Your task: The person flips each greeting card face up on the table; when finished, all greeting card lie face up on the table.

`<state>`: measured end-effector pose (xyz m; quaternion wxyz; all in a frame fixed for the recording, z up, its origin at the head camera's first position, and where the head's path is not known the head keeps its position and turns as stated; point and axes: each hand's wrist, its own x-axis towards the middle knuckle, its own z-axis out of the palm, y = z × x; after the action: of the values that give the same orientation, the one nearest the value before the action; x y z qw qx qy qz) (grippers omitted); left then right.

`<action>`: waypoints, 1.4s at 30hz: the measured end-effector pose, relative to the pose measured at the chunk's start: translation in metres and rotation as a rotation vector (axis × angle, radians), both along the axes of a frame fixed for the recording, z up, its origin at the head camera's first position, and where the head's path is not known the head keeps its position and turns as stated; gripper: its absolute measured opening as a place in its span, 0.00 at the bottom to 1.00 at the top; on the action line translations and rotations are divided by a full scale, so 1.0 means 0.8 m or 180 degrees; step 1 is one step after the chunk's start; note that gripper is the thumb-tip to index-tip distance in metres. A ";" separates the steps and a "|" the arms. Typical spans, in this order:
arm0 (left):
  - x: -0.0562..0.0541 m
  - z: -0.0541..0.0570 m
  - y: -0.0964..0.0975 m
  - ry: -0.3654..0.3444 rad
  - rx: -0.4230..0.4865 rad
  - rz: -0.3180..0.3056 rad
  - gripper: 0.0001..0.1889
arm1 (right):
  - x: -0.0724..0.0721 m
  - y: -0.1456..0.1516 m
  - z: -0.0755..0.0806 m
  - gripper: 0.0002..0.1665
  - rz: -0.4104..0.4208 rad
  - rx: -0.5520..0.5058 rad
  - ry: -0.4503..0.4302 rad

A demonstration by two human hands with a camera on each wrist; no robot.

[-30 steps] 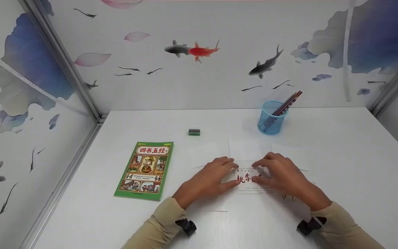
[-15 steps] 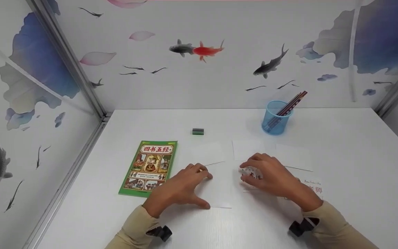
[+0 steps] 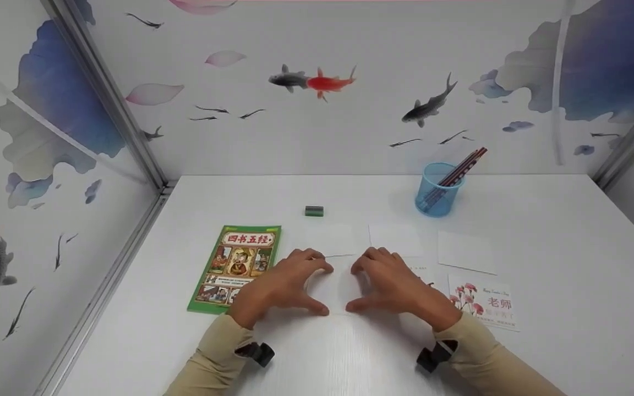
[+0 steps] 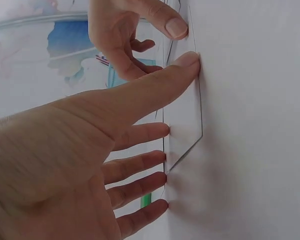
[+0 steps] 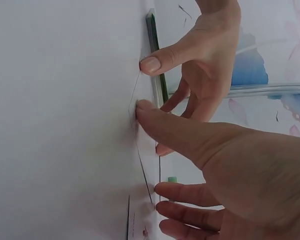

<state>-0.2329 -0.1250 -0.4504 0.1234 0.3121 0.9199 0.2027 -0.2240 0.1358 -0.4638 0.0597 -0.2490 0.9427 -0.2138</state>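
Between my two hands lies a blank white card [image 3: 342,286] on the white table. My left hand [image 3: 289,286] spans its left part, thumb at the near edge and fingertips at the far edge. In the left wrist view the thumb [image 4: 187,60] meets the card's rim. My right hand [image 3: 391,280] holds the right part the same way, facing the left. Partly hidden behind that hand is a card with print [image 3: 421,270]. Farther right lies a card with pink flowers and red characters [image 3: 485,300].
Several blank white cards [image 3: 465,250] lie behind the hands. A green picture book [image 3: 248,253] is at the left, partly covered by the left hand. Toward the back are a small green-and-dark block [image 3: 314,211] and a blue cup [image 3: 432,203] with pencils [image 3: 465,165].
Both hands were on the printed card first. The left hand then went left to the blank card, and the right hand followed, leaving the printed card beside the flowered one.
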 end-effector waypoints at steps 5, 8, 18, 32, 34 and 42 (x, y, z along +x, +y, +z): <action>0.001 -0.002 0.003 -0.0061 0.0126 -0.0057 0.37 | -0.002 0.001 -0.003 0.40 -0.0130 -0.0185 -0.0313; 0.001 -0.003 0.004 -0.0105 0.0212 -0.0083 0.39 | -0.004 0.004 -0.006 0.40 -0.0092 -0.0340 -0.0369; 0.007 -0.004 0.016 0.0225 0.0514 0.0211 0.31 | -0.014 0.011 0.004 0.37 0.0250 -0.1415 -0.0300; 0.016 0.009 0.040 -0.0418 0.1908 0.0454 0.17 | -0.011 0.005 0.012 0.25 0.0288 -0.2054 0.0194; 0.016 0.009 0.039 -0.0422 0.2009 0.0443 0.14 | -0.011 0.005 0.011 0.26 0.0247 -0.2022 0.0251; 0.009 0.006 0.031 -0.1050 0.2790 0.0660 0.26 | -0.014 0.009 0.013 0.22 -0.0402 -0.2363 0.0110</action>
<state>-0.2258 -0.1002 -0.4457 0.1037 0.2050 0.7422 0.6296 -0.2350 0.1433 -0.4535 -0.0639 -0.1987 0.8154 -0.5400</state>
